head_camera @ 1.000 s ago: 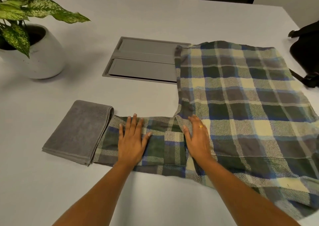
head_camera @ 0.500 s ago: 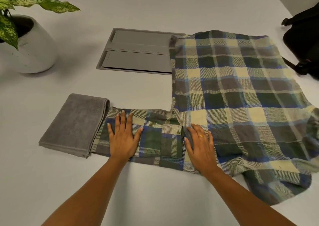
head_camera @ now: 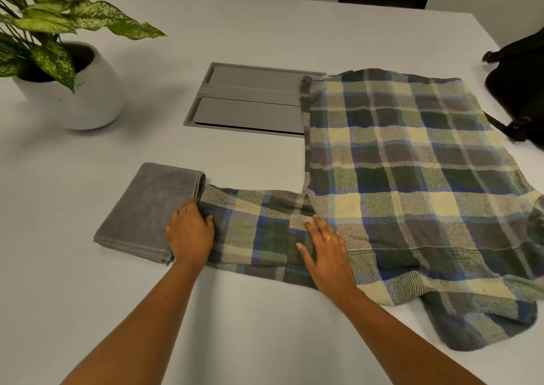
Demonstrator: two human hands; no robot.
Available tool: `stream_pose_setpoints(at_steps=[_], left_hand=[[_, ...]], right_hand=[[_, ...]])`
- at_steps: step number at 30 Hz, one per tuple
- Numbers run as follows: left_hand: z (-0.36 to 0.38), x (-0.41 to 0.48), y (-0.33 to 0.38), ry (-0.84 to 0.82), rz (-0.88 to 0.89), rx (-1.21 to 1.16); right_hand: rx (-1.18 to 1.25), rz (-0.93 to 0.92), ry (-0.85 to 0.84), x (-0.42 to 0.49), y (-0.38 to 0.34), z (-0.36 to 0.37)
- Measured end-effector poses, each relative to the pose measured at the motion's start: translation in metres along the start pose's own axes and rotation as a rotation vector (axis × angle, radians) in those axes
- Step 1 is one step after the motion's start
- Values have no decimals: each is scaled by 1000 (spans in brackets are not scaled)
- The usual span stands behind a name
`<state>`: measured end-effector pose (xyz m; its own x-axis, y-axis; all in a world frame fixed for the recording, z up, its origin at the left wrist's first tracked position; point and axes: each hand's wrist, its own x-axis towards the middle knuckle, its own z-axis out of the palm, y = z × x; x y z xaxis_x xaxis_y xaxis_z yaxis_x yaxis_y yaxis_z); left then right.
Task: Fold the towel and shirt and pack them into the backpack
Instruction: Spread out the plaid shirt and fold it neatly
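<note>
Head view. A white table (head_camera: 265, 31) fills the frame. The plaid shirt (head_camera: 412, 178), checked in green, blue, grey and pale yellow, lies spread flat across the right half of the frame, and its far left corner overlaps a grey recessed panel (head_camera: 250, 102) set into the tabletop at centre. One sleeve (head_camera: 259, 228) extends from the shirt's body toward the left of the frame, lying flat along the table. Its cuff end touches the folded grey towel (head_camera: 147, 211), which rests at lower left of centre as a neat rectangular stack. The left hand (head_camera: 190, 231) sits at the cuff end, where sleeve meets towel. Its fingers are bent down over the edge with the fingertips hidden, and its thumb lies on top of the cloth, so it grips the cuff. The right hand (head_camera: 326, 252), wearing a gold ring (head_camera: 328, 237), lies flat with fingers straight and slightly spread, pressing the sleeve down near its junction with the shirt's body and holding nothing. The black backpack (head_camera: 518, 90) stands at the right edge of the frame, partly cut off, just beside the shirt's far right corner. A leafy plant in a white pot (head_camera: 88, 102) occupies the upper left.
</note>
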<state>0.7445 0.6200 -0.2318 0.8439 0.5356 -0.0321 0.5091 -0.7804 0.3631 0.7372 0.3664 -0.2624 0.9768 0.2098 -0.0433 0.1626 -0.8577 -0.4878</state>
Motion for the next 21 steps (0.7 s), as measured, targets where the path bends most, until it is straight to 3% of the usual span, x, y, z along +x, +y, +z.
stream_pose_setpoints(at_steps=[3,9,15,18,21], left_hand=[[-1,3,-9,-25,-3,-29],[-7,6,-10,-63,-17,-104],[-11,4,-8,-87,19,-94],[-13,0,-7,-118,60,-39],[-14,-2,-5,-142,74,4]], right_hand=[[122,225,199,1,-8,-6],[421,479,128,19,-20,-26],[466,348,317,12,-29,-41],[211,310,290,8,-21,-41],[39,143,238,2,-19,-38]])
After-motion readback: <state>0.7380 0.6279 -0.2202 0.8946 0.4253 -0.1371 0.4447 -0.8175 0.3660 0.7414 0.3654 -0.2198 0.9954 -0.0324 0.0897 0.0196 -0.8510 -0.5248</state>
